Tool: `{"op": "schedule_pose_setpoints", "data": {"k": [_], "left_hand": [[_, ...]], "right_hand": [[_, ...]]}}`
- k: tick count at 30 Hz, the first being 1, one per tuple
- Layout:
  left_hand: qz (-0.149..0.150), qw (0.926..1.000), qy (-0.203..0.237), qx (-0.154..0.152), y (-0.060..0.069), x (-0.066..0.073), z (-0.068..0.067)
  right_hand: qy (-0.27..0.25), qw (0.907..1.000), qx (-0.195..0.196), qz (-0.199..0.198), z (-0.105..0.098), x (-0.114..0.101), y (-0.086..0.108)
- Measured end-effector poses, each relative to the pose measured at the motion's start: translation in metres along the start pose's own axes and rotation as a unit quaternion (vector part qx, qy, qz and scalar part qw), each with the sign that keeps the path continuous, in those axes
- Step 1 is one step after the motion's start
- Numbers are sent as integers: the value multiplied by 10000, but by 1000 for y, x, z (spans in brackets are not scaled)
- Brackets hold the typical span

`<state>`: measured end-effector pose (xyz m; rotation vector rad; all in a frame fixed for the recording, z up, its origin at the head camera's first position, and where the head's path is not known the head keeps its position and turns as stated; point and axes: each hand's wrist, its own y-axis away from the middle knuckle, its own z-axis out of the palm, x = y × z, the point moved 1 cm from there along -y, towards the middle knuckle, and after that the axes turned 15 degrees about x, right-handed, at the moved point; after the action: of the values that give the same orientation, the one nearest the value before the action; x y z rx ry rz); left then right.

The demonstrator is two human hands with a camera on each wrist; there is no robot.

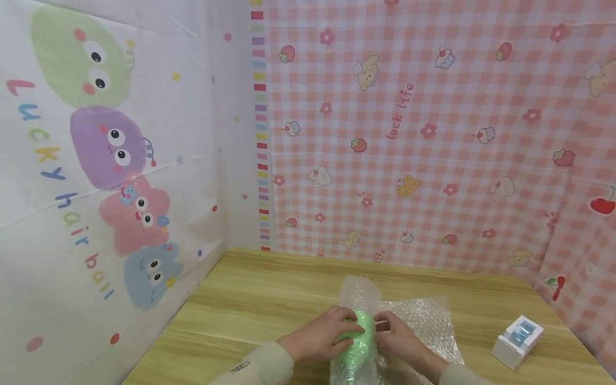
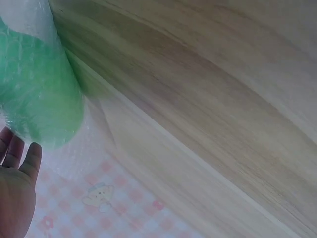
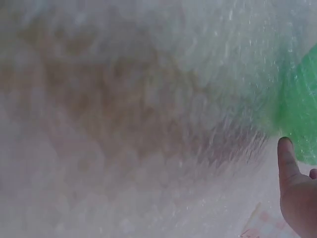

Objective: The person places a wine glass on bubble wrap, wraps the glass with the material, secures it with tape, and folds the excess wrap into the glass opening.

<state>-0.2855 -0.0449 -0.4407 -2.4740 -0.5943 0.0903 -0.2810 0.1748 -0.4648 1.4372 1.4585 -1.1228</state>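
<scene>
A rounded green object point(image 1: 362, 342) lies inside a roll of clear bubble wrap point(image 1: 358, 291), whose end sticks out past it. My left hand point(image 1: 320, 332) holds the roll from the left, fingers curved over its top. On the other side, my right hand point(image 1: 401, 339) pinches the wrap along the roll's right side, fingers bent. The left wrist view shows the green object point(image 2: 42, 94) through the wrap, with left fingertips point(image 2: 32, 152) at its edge. In the right wrist view, the right thumb point(image 3: 287, 158) touches wrap beside the green object point(image 3: 303, 111).
A loose flat stretch of bubble wrap point(image 1: 430, 321) spreads right of the roll, partly under the right forearm. A small white box with a blue-tinted top point(image 1: 518, 341) stands at the right of the wooden table point(image 1: 240, 305). Patterned cloths point(image 1: 433, 155) hang behind and at the sides.
</scene>
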Motion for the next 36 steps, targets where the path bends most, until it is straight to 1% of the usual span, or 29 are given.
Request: {"op": "schedule_pose_setpoints", "data": {"k": [2,5,7,10,15,19,22,25,28,32,36], "left_hand": [[0,10000,13,-62,-1,1,1],[-69,9999,57,-108,-1,0,3],[-112,9999,25,-68,1,-1,4],[-243,9997,86,3,6,-3,4],[-421,9986,307,79,12,-7,2],[-443,9985,310,112,14,-10,3],[-398,9987,296,107,13,-10,3],[-363,9989,305,42,10,-8,3],[-346,9989,300,-35,6,-5,3],[-295,9993,217,-109,2,-3,2],[-241,9996,90,-153,-2,-2,2]], "right_hand": [[-43,10000,13,29,0,1,0],[-275,9994,41,186,2,1,1],[-458,9985,59,307,4,1,0],[-564,9976,36,397,6,-2,1],[-515,9981,-89,319,10,-7,3],[-375,9989,-15,286,12,-8,3],[-380,9987,-5,347,11,-6,2],[-533,9973,-115,486,8,-3,0],[-506,9970,-158,564,6,-1,-2],[-261,9983,-85,514,4,-1,-3],[-160,9991,-75,391,3,-2,-2]]}}
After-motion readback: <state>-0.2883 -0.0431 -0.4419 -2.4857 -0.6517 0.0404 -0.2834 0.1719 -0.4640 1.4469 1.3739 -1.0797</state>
